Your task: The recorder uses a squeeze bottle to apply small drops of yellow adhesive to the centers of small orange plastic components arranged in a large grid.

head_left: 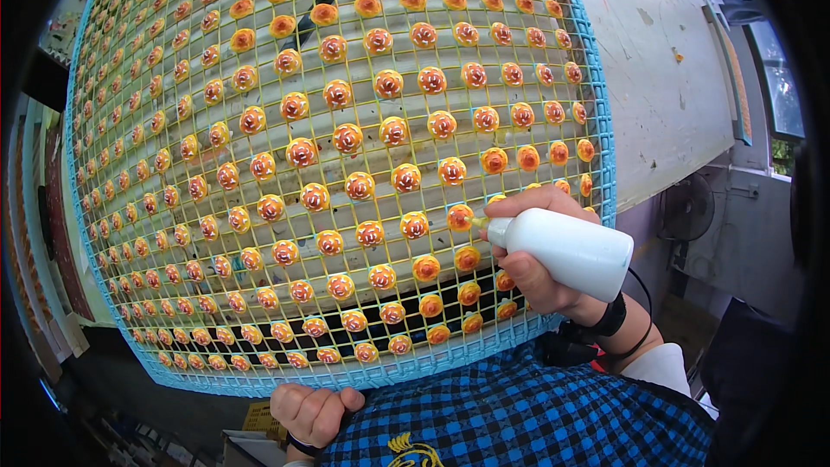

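Pale, stained worktable (657,52) past right rim of blue-edged mesh frame (605,156); black fan (687,206) and window (782,91) beyond. Widest room for moving on that side; near rim tight against blue-and-black checked cloth (484,406) over the torso. Containers next: white squeeze bottle (566,251) in right hand (545,284), tilted over lower right part of mesh, butt end crossing right rim in this view; fill level, cannot tell. Right fingers wrapped around bottle, thumb on near side, index on far side, spread only to bottle width. Nozzle (478,222) aimed left at an orange-yellow round (460,217); touching or just above, cannot tell. Yellow crate (258,419) low down, left of left hand (311,415); contents too dim to read. Left fingers curled in at near rim; gripping or just beside, cannot tell. White-marked rounds (359,186) across middle and left of mesh, plain rounds (527,157) toward lower right and in far rows.
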{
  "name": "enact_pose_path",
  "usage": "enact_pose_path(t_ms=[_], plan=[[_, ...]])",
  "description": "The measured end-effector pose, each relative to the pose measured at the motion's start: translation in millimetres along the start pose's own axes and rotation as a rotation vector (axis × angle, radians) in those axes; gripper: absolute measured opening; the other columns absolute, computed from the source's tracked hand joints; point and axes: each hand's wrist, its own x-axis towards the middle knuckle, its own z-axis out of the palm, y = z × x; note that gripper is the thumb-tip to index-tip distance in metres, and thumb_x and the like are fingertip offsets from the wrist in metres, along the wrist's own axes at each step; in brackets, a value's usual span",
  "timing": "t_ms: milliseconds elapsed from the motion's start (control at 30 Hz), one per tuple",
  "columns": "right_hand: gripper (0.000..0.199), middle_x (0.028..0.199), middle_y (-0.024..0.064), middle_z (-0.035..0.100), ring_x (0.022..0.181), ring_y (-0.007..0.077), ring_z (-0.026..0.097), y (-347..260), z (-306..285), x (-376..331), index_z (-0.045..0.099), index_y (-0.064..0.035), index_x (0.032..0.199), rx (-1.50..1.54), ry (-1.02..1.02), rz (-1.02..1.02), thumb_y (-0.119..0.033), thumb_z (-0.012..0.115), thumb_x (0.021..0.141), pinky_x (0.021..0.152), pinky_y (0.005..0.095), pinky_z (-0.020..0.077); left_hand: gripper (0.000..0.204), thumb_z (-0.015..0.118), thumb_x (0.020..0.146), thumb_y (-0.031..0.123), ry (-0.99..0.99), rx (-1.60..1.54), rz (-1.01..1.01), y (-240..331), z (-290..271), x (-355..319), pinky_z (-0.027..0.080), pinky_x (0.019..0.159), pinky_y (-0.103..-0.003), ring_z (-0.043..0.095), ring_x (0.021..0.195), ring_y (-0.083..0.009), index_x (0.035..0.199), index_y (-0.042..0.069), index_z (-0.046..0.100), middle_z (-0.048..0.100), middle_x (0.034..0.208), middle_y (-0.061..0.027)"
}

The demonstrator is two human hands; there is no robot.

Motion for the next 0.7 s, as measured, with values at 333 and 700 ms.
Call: enact_pose_path(t_ms=[333,700], plan=[[0.028,0.075,0.007,0.06,0.059,0.0162,0.06,2.0,-2.5,-0.3,0.06,-0.0035,0.089,-0.041,-0.026,-0.038,-0.025,0.068,0.073,0.051,0.024,0.0461,0.014,0.062,0.071,0.013,0.0,0.005,-0.01,1.3,0.1,-0.1,0.028,0.043,-0.027,0.039,0.047,-0.0137,0.069,0.01,0.048,0.046,0.058,0.0019],[0.029,0.078,0.0073,0.061,0.06,0.0166,0.061,-0.6,-4.5,-0.1,0.059,-0.0044,0.089,-0.012,-0.061,-0.044,-0.027,0.067,0.073,0.052,0.0238,0.0475,0.014,0.061,0.071,0.013,-0.018,0.012,-0.006,1.2,-1.7,-0.8,0.029,0.043,-0.027,0.04,0.048,-0.0138,0.07,0.01,0.048,0.047,0.059,0.0018]])
